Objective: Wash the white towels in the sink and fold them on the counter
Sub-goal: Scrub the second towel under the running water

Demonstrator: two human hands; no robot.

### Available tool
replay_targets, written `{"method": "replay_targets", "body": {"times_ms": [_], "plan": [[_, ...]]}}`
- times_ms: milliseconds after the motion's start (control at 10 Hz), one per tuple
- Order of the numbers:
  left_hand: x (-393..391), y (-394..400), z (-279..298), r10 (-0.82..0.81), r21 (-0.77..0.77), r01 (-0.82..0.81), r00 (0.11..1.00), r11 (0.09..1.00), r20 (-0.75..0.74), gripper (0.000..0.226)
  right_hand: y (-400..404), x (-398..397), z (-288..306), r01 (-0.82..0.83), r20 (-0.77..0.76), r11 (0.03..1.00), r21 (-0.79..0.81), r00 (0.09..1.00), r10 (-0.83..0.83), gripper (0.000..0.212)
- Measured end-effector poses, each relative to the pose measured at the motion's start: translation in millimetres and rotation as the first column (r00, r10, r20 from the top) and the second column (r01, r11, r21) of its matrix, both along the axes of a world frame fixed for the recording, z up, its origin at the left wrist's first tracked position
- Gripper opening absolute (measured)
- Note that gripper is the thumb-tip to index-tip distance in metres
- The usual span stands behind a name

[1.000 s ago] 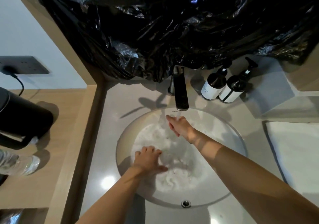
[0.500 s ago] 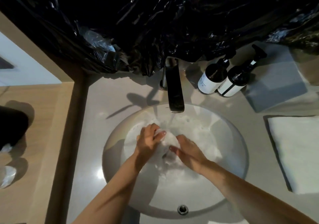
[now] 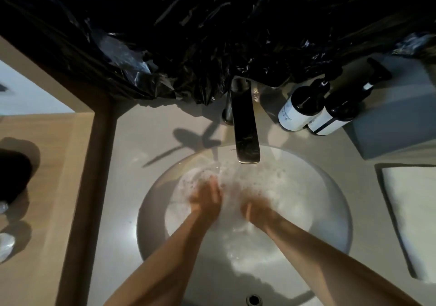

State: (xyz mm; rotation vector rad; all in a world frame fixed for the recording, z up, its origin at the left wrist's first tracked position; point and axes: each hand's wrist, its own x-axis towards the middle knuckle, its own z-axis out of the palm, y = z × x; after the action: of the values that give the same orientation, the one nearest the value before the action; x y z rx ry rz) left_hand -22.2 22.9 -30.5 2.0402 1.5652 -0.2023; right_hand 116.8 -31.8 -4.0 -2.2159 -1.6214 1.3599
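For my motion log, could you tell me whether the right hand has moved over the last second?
Yes: the right hand dropped from under the metal faucet toward the basin's middle.

Both forearms reach forward, left hand [image 3: 206, 198] beside right hand [image 3: 256, 207] (grip lost in blur).

This is a bathroom, likely a hotel's. A round white sink [image 3: 330, 211] is set into a pale bench [image 3: 146, 140], with a metal tap [image 3: 245, 128] over its far rim. Right of the tap stand two dark pump bottles [image 3: 313, 109]. A folded white towel [image 3: 410, 211] lies on the bench right of the sink.
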Motion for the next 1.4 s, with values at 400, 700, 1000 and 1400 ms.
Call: {"method": "replay_targets", "body": {"times_ms": [400,700,1000,1400], "plan": [[-17.2,0.8,96.0,-0.143,0.036,0.146,0.988,0.989,-0.057,0.051,2.7,28.0,110.2,-0.111,0.281,0.886,0.45,0.96,-0.023,0.042],[-10.3,3.4,137.5,-0.152,0.097,0.153,0.988,0.983,-0.015,0.053,35.6,24.2,195.5,-0.126,0.291,0.599,0.791,0.938,-0.187,0.064],[-13.1,3.5,144.1,-0.119,0.099,0.116,0.993,0.988,0.023,0.052,40.0,25.2,197.2,-0.165,0.426,0.648,0.744,0.864,-0.269,0.064],[-36.0,-18.5,92.4,-0.2,-0.024,0.2,0.98,0.979,0.007,0.054,-32.3,25.7,94.1,0.347,-0.107,0.721,0.6,0.928,-0.358,0.035]]}}
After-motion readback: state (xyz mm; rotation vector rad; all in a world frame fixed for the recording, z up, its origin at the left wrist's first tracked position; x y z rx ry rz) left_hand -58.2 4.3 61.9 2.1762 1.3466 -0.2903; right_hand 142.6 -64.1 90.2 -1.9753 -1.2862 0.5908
